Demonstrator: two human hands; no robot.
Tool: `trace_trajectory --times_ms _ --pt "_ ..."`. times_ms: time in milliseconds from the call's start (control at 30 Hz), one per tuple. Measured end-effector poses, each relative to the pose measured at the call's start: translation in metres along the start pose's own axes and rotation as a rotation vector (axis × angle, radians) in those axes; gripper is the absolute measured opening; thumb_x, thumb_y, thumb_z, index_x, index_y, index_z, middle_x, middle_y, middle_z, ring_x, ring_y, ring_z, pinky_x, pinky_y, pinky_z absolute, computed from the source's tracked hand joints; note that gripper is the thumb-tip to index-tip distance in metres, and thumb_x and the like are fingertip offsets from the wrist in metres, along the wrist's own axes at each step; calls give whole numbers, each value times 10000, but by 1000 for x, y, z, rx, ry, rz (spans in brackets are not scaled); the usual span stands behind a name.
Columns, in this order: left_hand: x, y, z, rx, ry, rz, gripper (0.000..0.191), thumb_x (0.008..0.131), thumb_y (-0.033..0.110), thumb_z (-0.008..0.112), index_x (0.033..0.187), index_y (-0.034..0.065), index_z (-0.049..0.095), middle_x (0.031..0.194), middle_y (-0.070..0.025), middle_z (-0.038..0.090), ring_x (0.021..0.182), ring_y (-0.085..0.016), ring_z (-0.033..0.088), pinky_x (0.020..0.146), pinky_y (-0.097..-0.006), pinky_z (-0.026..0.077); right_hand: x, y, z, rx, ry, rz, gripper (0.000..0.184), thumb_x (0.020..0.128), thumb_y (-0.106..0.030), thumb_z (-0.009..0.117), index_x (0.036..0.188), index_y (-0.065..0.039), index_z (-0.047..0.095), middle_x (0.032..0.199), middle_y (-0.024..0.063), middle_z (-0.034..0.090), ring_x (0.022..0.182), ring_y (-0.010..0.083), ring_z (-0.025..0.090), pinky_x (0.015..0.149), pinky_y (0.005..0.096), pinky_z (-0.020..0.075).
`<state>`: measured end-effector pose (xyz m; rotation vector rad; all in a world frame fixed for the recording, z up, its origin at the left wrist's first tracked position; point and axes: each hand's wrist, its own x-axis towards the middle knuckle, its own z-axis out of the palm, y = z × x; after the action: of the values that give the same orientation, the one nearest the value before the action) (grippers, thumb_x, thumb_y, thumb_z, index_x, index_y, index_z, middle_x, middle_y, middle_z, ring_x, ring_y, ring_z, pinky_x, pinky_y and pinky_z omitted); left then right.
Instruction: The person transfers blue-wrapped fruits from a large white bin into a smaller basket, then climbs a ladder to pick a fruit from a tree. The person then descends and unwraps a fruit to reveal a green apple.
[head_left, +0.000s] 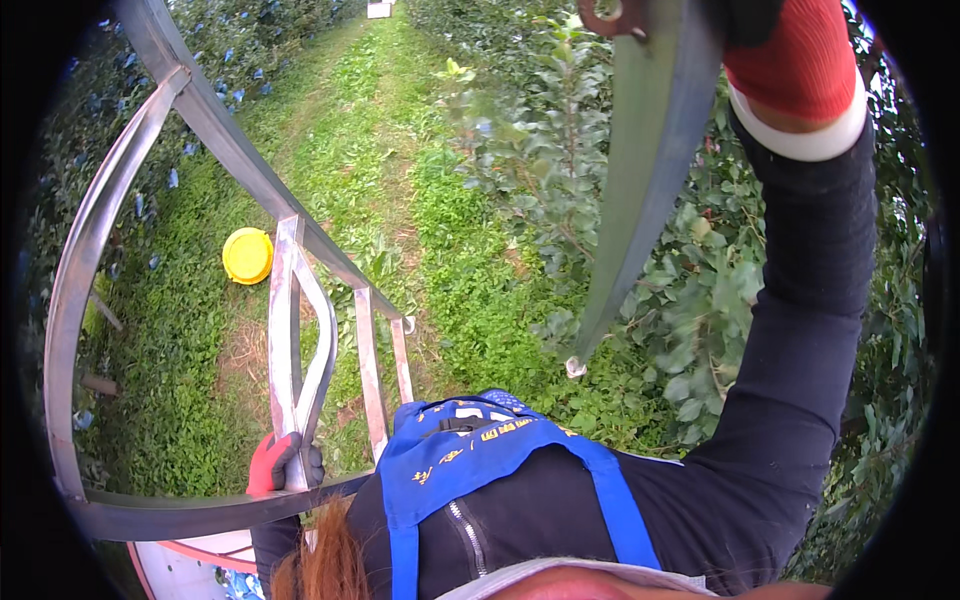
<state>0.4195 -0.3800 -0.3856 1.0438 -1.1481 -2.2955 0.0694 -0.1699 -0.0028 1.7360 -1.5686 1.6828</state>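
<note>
A metal ladder-like frame (247, 161) with several crosspieces rises on the left. My left hand (289, 459), in a red and dark glove, grips one of its crosspieces low at the left of my body. My right arm is raised on the right. At the top edge, my right hand (750, 26), in a red-cuffed glove, is partly cut off beside a wide green-grey metal rail (645, 172). Whether its fingers close on the rail is hidden. A rusty curved metal piece (607, 19) sits at the rail's upper end.
A grassy lane (360, 142) runs between leafy fruit trees (570, 135); blue pieces hang in those on the left. A round yellow plastic object (248, 256) lies on the grass. A pale container (172, 570) with a red rim and blue scraps stands at the lower left.
</note>
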Motion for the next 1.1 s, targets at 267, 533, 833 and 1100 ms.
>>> trace_trajectory --times_ms 267,533,833,1100 --pt "12 -38 -15 -124 208 44 336 1039 377 603 1085 44 591 781 -100 688 599 -207 677 524 -327 561 15 108 -1 127 -109 -3 239 904 -157 703 1107 -31 717 962 95 698 770 162 676 555 314 557" --pt "102 13 -56 -143 266 134 260 1018 268 603 1143 43 561 837 -98 674 694 -203 676 603 -341 561 92 255 54 19 -69 -22 292 917 -83 688 1196 2 673 990 107 703 787 181 685 628 321 573" --pt "254 167 -90 0 139 67 321 1017 290 566 1191 21 536 878 -116 680 718 -205 659 650 -339 549 178 356 124 -70 53 -32 364 891 -76 689 1235 29 639 1016 114 685 851 200 673 728 346 551" --pt "405 244 -78 -153 120 -7 361 1063 391 533 1100 34 576 818 -108 659 644 -220 638 580 -331 513 221 427 170 -155 138 30 429 868 -71 691 1270 54 609 1040 119 670 909 218 662 816 369 532"
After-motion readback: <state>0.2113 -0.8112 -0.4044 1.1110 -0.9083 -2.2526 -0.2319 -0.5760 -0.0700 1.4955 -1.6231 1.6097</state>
